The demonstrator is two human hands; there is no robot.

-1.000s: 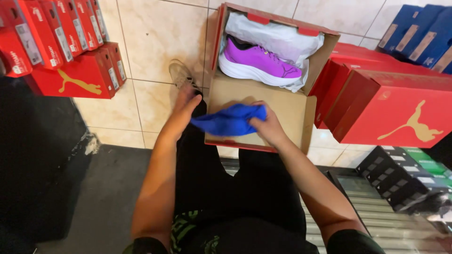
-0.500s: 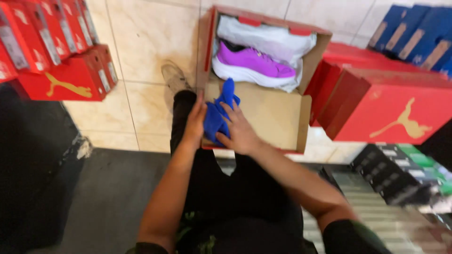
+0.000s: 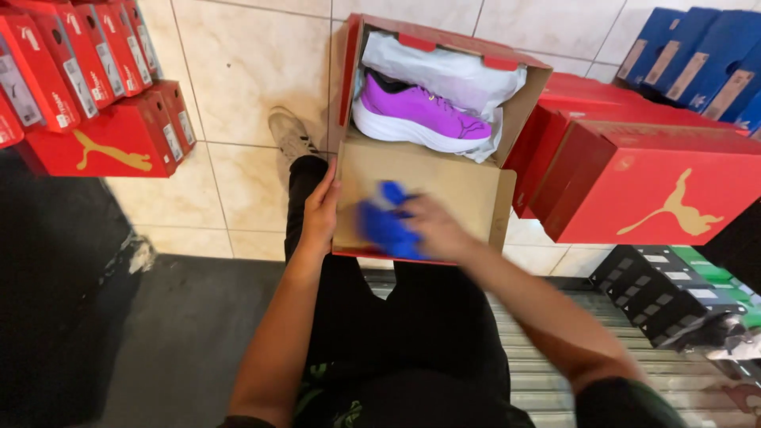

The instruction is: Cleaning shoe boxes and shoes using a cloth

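Both hands work at the open shoebox point(image 3: 428, 135): the left hand point(image 3: 319, 214) grips the lid's edge at 9 o'clock, while the blurred right hand point(image 3: 432, 226) presses a blue cloth point(image 3: 384, 226) onto the inside of the lid point(image 3: 444, 186). At 12 o'clock lies the purple shoe point(image 3: 416, 115). A hard push could tip the box off the knees

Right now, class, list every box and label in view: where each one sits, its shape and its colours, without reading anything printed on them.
Open shoe box: centre, on the person's lap, red outside, brown inside, holding a purple shoe in white paper.
Red boxes: upper left, stacked, with white end labels.
Red boxes: right, large, rectangular, gold emblem on the side.
Blue boxes: upper right, with tan labels.
Black boxes: lower right, with pale labels.
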